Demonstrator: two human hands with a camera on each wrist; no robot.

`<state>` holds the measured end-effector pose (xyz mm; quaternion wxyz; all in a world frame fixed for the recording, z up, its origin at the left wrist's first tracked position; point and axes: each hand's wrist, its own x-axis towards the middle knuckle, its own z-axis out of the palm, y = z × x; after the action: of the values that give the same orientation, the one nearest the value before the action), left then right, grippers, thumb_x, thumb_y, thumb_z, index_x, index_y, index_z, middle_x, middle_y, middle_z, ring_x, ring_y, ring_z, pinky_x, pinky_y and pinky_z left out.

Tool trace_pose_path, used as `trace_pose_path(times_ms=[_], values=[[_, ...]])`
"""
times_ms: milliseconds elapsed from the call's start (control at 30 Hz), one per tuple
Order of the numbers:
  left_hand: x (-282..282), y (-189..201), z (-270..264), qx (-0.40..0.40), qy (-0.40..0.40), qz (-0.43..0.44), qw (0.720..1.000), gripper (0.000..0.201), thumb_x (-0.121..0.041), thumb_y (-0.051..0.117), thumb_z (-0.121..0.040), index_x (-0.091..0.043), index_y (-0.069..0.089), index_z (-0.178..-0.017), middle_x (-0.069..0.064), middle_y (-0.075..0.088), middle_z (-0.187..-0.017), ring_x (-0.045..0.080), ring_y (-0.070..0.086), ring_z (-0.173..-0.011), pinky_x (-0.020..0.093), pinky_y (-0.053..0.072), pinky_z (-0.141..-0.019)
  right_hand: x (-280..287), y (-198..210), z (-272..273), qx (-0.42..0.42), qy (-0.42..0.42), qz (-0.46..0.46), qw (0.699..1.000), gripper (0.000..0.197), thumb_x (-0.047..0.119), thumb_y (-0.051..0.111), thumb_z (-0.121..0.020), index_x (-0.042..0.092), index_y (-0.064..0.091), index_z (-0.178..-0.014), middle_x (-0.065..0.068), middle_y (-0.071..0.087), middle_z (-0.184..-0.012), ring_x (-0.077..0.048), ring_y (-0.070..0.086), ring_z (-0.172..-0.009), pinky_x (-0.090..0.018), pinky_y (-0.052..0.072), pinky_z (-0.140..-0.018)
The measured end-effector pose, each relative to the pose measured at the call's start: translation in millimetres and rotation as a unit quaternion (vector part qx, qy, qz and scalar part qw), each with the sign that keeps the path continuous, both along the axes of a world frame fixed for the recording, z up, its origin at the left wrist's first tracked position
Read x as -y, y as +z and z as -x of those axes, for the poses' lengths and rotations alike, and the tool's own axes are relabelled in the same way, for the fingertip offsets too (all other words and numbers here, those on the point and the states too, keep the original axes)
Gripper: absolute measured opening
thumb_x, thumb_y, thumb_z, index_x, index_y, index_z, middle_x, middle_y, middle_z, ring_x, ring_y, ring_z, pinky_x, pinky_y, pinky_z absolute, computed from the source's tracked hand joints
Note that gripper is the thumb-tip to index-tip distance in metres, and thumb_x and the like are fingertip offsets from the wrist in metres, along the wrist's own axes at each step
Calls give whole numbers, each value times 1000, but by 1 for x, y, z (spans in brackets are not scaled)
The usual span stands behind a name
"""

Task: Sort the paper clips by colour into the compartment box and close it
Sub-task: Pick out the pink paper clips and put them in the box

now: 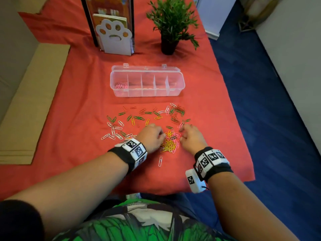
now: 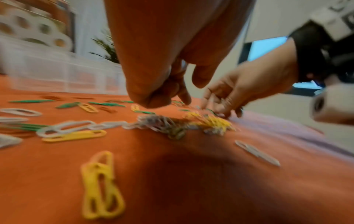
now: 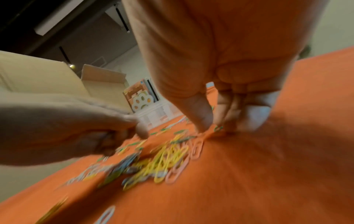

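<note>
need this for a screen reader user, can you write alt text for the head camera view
Two hands, the left hand and right hand, pick at a pile of yellow paper clips on a red cloth, with green, white and pink clips scattered around. Behind lies an open clear compartment box, pink clips in its leftmost compartment.

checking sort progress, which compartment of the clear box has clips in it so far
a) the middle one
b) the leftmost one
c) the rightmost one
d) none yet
b: in the head view pink paper clips lie in the leftmost compartment of the compartment box, while the other compartments show only the red cloth through the clear plastic.
</note>
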<state>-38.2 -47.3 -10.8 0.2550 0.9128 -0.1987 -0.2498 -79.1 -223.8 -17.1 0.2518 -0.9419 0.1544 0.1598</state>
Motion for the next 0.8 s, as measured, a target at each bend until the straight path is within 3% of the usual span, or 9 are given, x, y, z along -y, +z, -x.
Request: trace_pose_path(times_ms=[100,200,333,533,600,700,800], values=[[12,-10,8,34,-51,-30,998,38,-44,57,-84,-15,55,-108,11,54,-102,30,53,-100,34,43,-84,-9,-8,5,41,23,12,999,35,10,58,-79,18,58,-113,-13,47,-114,-32,57,-100,-39,49,-91],[15,-16,11,56,-88,-60,993,47,-47,62,-79,-18,50,-113,10,52,-104,30,51,-103,37,42,-84,-13,-10,2,48,26,34,998,25,11,55,-80,15,58,-105,-14,45,-110,-34,55,-98,-40,50,-84],[10,-17,5,52,-53,-36,997,37,-32,65,-78,-19,53,-112,9,53,-107,30,52,-107,36,43,-88,-17,-11,-6,27,43,49,998,15,12,54,-83,7,57,-97,-17,48,-109,-34,53,-100,-40,47,-84],[-25,-10,-17,15,19,-29,999,35,-21,70,-74,-17,59,-107,10,55,-108,28,56,-103,32,44,-90,-36,-9,-22,26,23,-23,999,6,12,57,-83,9,58,-89,-14,59,-103,-31,58,-94,-33,45,-80],[-35,-8,-22,16,42,-31,999,34,-15,70,-74,-17,60,-106,10,55,-110,27,55,-104,31,42,-91,-40,-4,-28,23,1,-57,998,4,12,58,-82,11,60,-86,-12,64,-93,-27,60,-87,-31,46,-77],[-42,-7,-27,24,60,-20,998,29,-8,65,-75,-17,62,-102,10,55,-110,26,54,-105,28,39,-91,-33,2,-34,24,-63,-114,991,11,9,53,-84,18,56,-78,-1,59,-73,-19,56,-73,-26,46,-72],[-34,-4,-22,40,40,5,998,17,-16,61,-82,-17,64,-98,10,57,-104,26,54,-104,29,38,-89,-19,7,-36,-3,-155,-197,968,25,0,44,-83,21,51,-72,0,57,-68,-16,58,-63,-33,54,-68]])
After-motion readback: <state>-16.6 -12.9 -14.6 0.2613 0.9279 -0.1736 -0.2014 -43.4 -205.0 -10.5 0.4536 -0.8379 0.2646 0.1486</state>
